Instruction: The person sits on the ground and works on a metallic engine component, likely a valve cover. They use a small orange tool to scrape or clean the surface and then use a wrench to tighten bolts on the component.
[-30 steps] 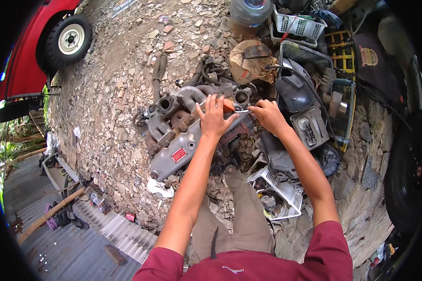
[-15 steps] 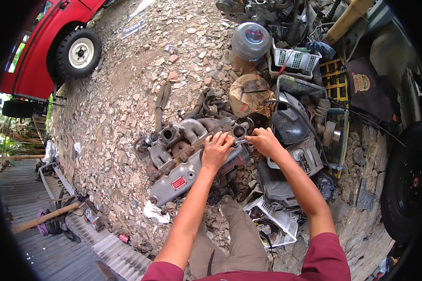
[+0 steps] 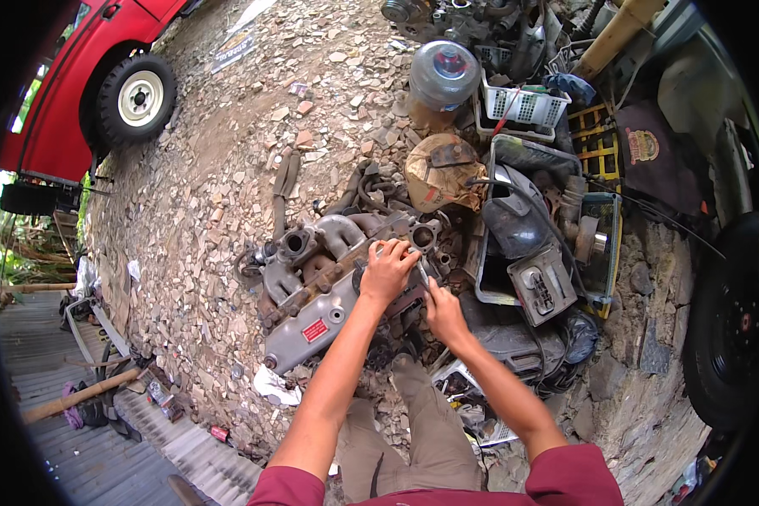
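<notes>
On the rubble ground before me lies an engine cylinder head with a grey valve cover [image 3: 322, 323] bearing a red label. Along its far side runs a curved metal manifold [image 3: 341, 234] with round flange openings. My left hand [image 3: 386, 271] is closed at the right end of the assembly, fingertips bent down beside a flange [image 3: 423, 236]; what they pinch is hidden. Just right of it, my right hand [image 3: 446, 314] is closed round a slim metal tool, wrench-like [image 3: 424, 271], whose far end reaches the left fingertips.
At right stand a crate of black car parts [image 3: 514, 223], a white basket [image 3: 524, 105] and a water jug [image 3: 444, 74]. A cardboard-wrapped part [image 3: 441, 173] lies beyond the engine. Corrugated sheets [image 3: 67, 396] lie at left; a red vehicle [image 3: 67, 84] stands far left.
My right hand has swung toward me and left, turning the slim tool with it. The left hand stays on the same spot of the engine. The whole view has shifted slightly.
</notes>
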The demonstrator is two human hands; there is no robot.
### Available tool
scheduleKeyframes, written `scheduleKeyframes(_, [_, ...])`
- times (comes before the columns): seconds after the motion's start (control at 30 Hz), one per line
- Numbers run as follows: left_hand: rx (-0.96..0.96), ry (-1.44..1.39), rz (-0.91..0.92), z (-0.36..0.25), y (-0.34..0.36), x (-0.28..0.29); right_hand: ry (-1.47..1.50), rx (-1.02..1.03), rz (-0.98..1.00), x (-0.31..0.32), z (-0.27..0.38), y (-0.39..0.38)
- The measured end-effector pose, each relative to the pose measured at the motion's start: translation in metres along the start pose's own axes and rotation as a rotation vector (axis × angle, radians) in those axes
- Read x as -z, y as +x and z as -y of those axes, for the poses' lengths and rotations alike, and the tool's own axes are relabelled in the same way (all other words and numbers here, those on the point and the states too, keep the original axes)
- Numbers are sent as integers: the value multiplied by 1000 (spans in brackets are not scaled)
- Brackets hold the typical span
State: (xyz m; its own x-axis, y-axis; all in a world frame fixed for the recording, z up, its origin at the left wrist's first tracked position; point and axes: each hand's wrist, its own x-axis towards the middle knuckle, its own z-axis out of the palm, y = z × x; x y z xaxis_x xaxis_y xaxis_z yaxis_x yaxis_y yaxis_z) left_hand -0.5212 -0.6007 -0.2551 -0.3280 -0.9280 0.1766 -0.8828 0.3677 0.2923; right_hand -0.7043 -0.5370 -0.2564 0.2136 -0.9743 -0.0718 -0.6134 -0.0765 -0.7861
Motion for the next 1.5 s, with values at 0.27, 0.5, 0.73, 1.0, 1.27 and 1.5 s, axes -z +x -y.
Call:
scheduleKeyframes(0.27, [56, -204, -74, -5, 5, 16, 52, -101, -240, -7, 17, -5])
scheduleKeyframes(0.5, [53, -294, -81, -3, 1, 15, -400, 262, -49, 48, -34, 47])
scheduleKeyframes(0.73, [22, -226, -72, -3, 3, 7, -500, 372, 434, 94, -33, 135])
scheduleKeyframes(1.0, [17, -164, -35, -4, 4, 7, -20, 50, 102, 41, -43, 54])
scheduleKeyframes(1.27, [85, -210, -27, -7, 7, 13, 318, -309, -339, -47, 28, -12])
scheduleKeyframes(1.5, [115, -273, -84, -3, 7, 14, -12, 1, -88, 28, 8, 10])
